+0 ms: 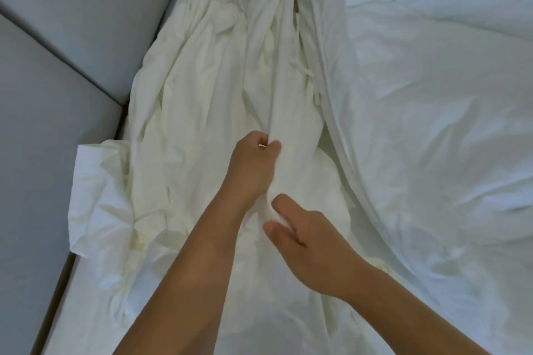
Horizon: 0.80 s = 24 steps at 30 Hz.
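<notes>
My left hand (253, 164) and right hand (308, 239) each pinch one raised fold of the cream sheet (202, 89), bunched on the bed beside the grey panel (72, 23); mid-gathering, I judge, and next comes a steady pull toward me

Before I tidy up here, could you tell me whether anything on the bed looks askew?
Yes: the sheet is bunched into long ridges instead of lying flat, and one corner flops against the grey padded panel at left.
</notes>
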Each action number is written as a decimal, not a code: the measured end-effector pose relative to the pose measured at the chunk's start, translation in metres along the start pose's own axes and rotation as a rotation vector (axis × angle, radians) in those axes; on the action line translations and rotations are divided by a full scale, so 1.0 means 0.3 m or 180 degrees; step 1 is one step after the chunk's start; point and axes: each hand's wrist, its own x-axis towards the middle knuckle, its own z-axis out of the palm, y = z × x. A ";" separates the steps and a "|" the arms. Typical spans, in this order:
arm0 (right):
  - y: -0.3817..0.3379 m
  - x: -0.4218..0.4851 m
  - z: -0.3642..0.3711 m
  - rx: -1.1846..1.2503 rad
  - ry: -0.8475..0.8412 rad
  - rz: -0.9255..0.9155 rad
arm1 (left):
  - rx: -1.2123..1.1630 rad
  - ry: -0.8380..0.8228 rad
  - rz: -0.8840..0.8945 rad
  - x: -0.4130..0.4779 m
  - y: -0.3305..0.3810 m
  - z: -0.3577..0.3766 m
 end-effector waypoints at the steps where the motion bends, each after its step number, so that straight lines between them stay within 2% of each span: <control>1: 0.007 0.003 -0.024 0.0136 0.0137 0.0073 | 0.0093 0.0081 0.0140 -0.004 0.007 0.018; 4: 0.043 0.080 -0.115 0.0526 0.1298 0.0272 | 0.0655 0.0075 0.0942 -0.050 0.000 0.055; 6: 0.047 0.180 -0.184 0.0685 0.1784 0.0383 | 0.0747 -0.0090 0.1300 -0.082 -0.009 0.071; 9: 0.038 0.346 -0.252 0.0890 0.1502 0.0625 | 0.0418 -0.0194 0.1345 -0.102 -0.015 0.084; 11: 0.020 0.444 -0.280 0.0782 0.1339 0.0721 | 0.0424 -0.0305 0.1434 -0.113 -0.025 0.084; 13: 0.023 0.517 -0.311 0.1068 0.1245 0.0847 | 0.0436 -0.0471 0.1464 -0.123 -0.032 0.083; 15: 0.023 0.542 -0.332 0.1849 0.1012 0.1233 | 0.0407 -0.0547 0.1361 -0.105 -0.034 0.073; 17: 0.032 0.531 -0.303 0.1957 0.0597 0.1544 | 0.0267 -0.0526 0.1145 -0.071 -0.026 0.049; 20: 0.029 0.499 -0.237 0.2132 0.0742 0.1766 | -0.0357 -0.0227 0.0625 -0.014 0.005 0.015; 21: 0.034 0.482 -0.237 0.2644 0.0843 0.1752 | -0.0683 -0.0075 0.0320 0.007 0.017 0.009; 22: 0.042 0.453 -0.242 0.3501 0.0812 0.1620 | -0.0880 0.0076 -0.0012 0.033 0.026 0.006; 23: 0.048 0.420 -0.246 0.4292 0.0703 0.1398 | -0.0937 0.0083 -0.0320 0.057 0.041 0.007; 24: 0.050 0.387 -0.248 0.4756 0.0511 0.1224 | -0.0967 -0.0067 -0.0597 0.077 0.060 0.008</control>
